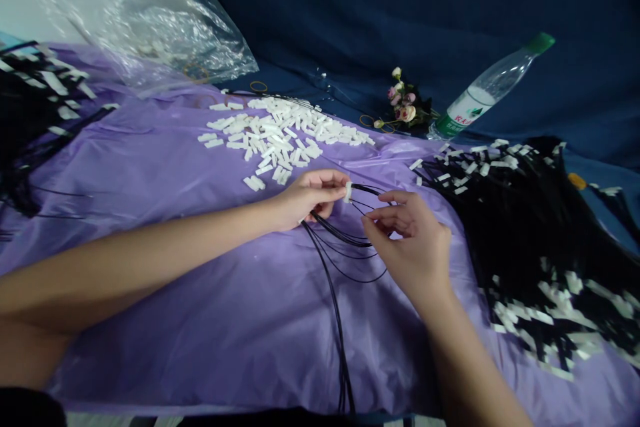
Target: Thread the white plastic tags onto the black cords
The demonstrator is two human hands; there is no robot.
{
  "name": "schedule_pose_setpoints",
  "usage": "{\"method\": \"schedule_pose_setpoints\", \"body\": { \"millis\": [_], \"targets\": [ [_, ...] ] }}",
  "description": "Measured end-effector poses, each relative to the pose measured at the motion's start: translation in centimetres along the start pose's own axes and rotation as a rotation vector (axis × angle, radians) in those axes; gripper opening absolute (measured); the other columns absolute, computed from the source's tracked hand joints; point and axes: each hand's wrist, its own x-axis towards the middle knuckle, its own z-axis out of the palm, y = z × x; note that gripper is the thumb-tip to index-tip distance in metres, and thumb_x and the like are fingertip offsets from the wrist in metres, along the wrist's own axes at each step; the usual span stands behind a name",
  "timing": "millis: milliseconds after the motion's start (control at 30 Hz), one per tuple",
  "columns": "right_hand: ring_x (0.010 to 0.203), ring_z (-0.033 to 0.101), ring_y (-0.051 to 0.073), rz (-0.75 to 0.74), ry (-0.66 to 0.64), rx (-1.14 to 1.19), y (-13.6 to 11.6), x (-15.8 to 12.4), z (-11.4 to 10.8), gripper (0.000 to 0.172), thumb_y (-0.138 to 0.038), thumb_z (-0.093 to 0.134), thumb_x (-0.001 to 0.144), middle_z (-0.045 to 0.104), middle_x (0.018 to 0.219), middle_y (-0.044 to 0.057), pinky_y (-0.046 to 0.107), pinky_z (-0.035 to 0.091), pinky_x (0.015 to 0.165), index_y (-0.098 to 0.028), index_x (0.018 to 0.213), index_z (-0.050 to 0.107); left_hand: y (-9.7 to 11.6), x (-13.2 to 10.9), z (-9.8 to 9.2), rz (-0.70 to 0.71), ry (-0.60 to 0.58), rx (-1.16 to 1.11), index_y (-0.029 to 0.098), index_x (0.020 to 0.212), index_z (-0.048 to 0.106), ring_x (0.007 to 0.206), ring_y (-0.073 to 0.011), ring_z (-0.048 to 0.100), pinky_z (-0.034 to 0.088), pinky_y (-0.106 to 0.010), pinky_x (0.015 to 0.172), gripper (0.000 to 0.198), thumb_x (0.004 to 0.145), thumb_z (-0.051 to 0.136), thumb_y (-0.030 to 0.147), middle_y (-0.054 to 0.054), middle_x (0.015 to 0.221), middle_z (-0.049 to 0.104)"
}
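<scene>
My left hand is closed, its thumb and fingers pinching a small white plastic connector. Thin black wires run from the connector, loop to the right and pass back under my left hand. A bundle of their tails hangs down toward the front edge. To the right, my right hand has its thumb and forefinger together on one thin wire close to the connector. Behind my hands lies a pile of loose white connectors on the purple cloth.
At right lies a large heap of black wires with white ends; another wire heap is at far left. A plastic bottle leans at the back beside artificial flowers. A clear plastic bag lies at back left.
</scene>
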Motion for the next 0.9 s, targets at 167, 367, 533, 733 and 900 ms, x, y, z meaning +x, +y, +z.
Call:
{"method": "schedule_pose_setpoints", "body": {
  "millis": [167, 367, 533, 733, 900],
  "targets": [
    [0.056, 0.062, 0.011, 0.006, 0.011, 0.009, -0.09, -0.03, 0.03, 0.029, -0.016, 0.067, 0.073, 0.07, 0.073, -0.003, 0.024, 0.053, 0.057, -0.021, 0.1, 0.055, 0.04, -0.04, 0.07, -0.001, 0.008, -0.016, 0.018, 0.094, 0.057, 0.034, -0.0044, 0.035, 0.015, -0.018, 0.033, 0.015, 0.079, 0.061, 0.021, 0.008, 0.046, 0.043],
    [0.055, 0.062, 0.011, -0.001, 0.013, 0.0, -0.09, 0.0, -0.01, 0.029, -0.017, 0.068, 0.073, 0.07, 0.073, -0.002, 0.024, 0.053, 0.056, -0.021, 0.099, 0.055, -0.02, -0.02, -0.01, -0.004, 0.0, -0.036, 0.018, 0.095, 0.058, 0.034, -0.0039, 0.035, 0.015, -0.018, 0.032, 0.018, 0.078, 0.063, 0.021, 0.008, 0.047, 0.044],
    [0.056, 0.063, 0.011, -0.002, 0.019, 0.01, 0.06, -0.08, 0.09, 0.029, -0.017, 0.067, 0.073, 0.07, 0.074, -0.002, 0.024, 0.053, 0.057, -0.021, 0.099, 0.055, 0.06, -0.03, -0.02, -0.005, -0.002, -0.037, 0.018, 0.095, 0.058, 0.034, -0.0039, 0.035, 0.015, -0.018, 0.032, 0.019, 0.077, 0.063, 0.021, 0.008, 0.049, 0.046],
    [0.055, 0.063, 0.012, -0.003, 0.013, -0.008, 0.06, -0.06, 0.11, 0.029, -0.018, 0.067, 0.073, 0.07, 0.073, -0.003, 0.024, 0.053, 0.056, -0.021, 0.099, 0.055, -0.09, 0.03, -0.03, -0.002, 0.001, -0.021, 0.019, 0.095, 0.058, 0.034, -0.005, 0.036, 0.015, -0.018, 0.032, 0.019, 0.077, 0.064, 0.023, 0.008, 0.046, 0.044],
    [0.056, 0.063, 0.011, -0.006, 0.006, -0.007, 0.02, -0.03, 0.11, 0.029, -0.017, 0.066, 0.074, 0.07, 0.075, -0.003, 0.023, 0.053, 0.057, -0.021, 0.101, 0.054, -0.28, 0.08, -0.16, 0.008, 0.01, 0.036, 0.019, 0.099, 0.059, 0.035, -0.0051, 0.037, 0.015, -0.017, 0.032, 0.025, 0.077, 0.066, 0.029, 0.008, 0.045, 0.043]
  ]
}}
